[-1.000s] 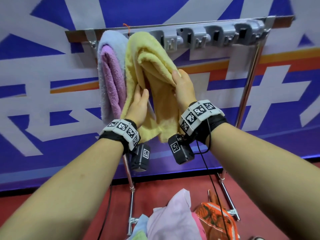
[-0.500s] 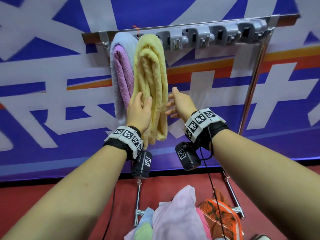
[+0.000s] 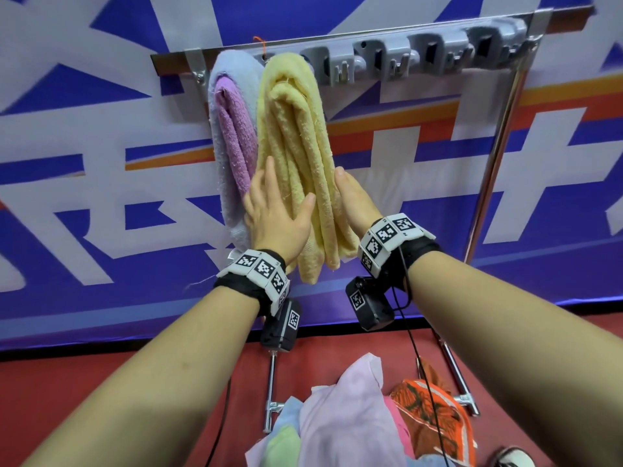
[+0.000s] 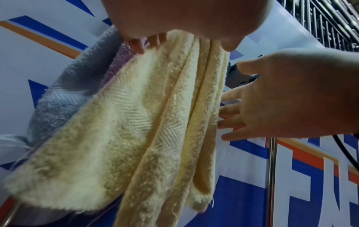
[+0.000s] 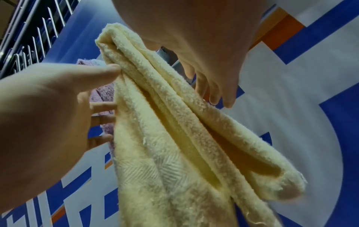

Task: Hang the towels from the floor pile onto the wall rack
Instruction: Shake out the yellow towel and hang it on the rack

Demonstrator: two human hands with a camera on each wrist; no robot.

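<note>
While my left hand (image 3: 274, 214) and right hand (image 3: 354, 200) lie flat-fingered against its sides, the yellow towel (image 3: 296, 156) hangs lengthwise down from the wall rack (image 3: 387, 59). It touches the purple towel (image 3: 232, 136) on its left (bare hooks on its right).

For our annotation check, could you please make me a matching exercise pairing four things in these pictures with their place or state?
Column one:
1. yellow towel
2. lilac towel
3. orange patterned cloth
4. right hand

Column two:
A. lying in the pile on the red floor
B. hanging at the left end of the wall rack
C. fingers straight, against the right side of a hanging towel
D. hanging between the two hands

Pairs: 1-D, 2-B, 3-A, 4-C
</note>
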